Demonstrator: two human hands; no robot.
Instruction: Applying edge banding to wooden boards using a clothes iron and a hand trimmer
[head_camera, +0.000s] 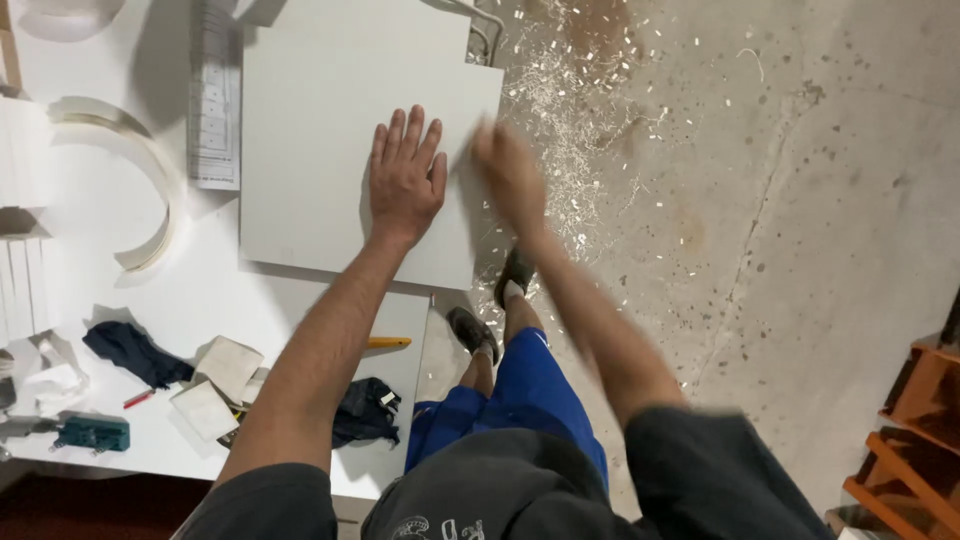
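A white rectangular panel (310, 150) lies on the white workbench (90, 240), its right part reaching past the bench edge. My left hand (405, 175) rests flat on the panel with the fingers spread. At the panel's right edge my right hand (508, 170) is blurred by motion; whether it holds anything cannot be told.
On the bench lie a curved white strip (150, 190), a ruler-like strip (213, 100), dark cloths (130, 352), white blocks (225, 368), a yellow pencil (388, 342) and a teal tool (92, 433). Wood shavings (570, 110) cover the concrete floor. Orange wooden frames (915, 430) stand at the lower right.
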